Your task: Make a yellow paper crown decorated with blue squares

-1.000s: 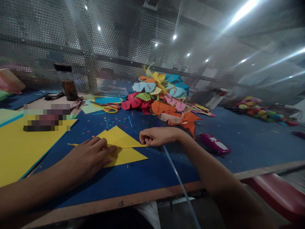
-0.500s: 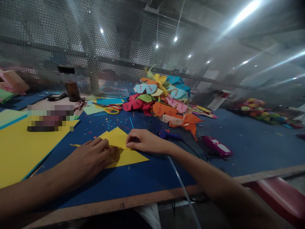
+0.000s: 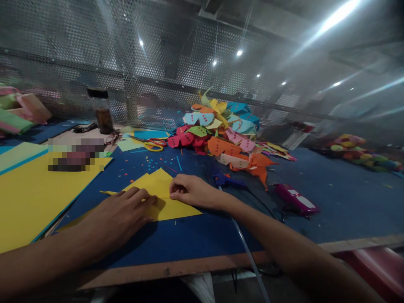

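A folded piece of yellow paper (image 3: 164, 184) lies on the blue table, a crease running across its middle and a pointed corner to the right. My left hand (image 3: 131, 208) rests over its left part, fingers stretched and lying on the paper, hiding some of it. At the crease, my right hand (image 3: 186, 190) has its fingers curled into a pinch on the paper. A thin yellow tip pokes out left of my left hand. Just right of my right hand is a blue glue gun (image 3: 229, 181), with a clear glue stick (image 3: 248, 248) trailing over the table edge.
Behind the hands rises a pile of colourful paper shapes (image 3: 221, 130). Scissors (image 3: 153, 144) and paper scraps lie left of it. Large yellow sheets (image 3: 41, 189) cover the left side. A purple case (image 3: 295, 199) sits right; a dark-lidded jar (image 3: 102, 113) stands at the back.
The camera view has turned slightly left, so everything sits a little further right. Both hands stay on the yellow paper in nearly the same pose.
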{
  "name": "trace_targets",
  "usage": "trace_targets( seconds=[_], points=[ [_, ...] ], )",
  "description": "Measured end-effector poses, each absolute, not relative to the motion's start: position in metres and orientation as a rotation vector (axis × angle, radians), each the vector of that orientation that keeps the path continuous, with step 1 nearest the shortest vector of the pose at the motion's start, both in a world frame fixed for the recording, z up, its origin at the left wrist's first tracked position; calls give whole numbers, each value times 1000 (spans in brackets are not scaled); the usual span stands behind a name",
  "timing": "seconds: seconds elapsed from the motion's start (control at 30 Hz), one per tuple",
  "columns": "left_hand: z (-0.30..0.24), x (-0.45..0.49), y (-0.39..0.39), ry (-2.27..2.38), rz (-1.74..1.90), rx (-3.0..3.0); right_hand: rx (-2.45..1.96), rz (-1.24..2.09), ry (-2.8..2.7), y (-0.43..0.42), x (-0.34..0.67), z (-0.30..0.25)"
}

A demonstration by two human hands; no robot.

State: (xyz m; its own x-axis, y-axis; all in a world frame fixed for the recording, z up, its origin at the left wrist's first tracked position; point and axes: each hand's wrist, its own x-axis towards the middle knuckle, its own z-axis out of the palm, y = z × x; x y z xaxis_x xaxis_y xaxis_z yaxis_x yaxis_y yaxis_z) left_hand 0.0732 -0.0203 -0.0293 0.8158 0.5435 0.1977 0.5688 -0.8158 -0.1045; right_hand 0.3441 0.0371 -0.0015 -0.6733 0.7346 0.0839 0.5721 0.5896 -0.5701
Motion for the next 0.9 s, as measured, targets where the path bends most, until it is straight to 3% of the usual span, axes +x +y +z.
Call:
trace_targets(
  seconds=[0.63,0.9],
  points=[
    [-42,56,-35,-990,-316,-2725,-1071,701,-2539,37,344,-1],
    [-17,50,-45,-897,-243,-2678,-1058,710,-2536,37,344,-1]
  ],
)
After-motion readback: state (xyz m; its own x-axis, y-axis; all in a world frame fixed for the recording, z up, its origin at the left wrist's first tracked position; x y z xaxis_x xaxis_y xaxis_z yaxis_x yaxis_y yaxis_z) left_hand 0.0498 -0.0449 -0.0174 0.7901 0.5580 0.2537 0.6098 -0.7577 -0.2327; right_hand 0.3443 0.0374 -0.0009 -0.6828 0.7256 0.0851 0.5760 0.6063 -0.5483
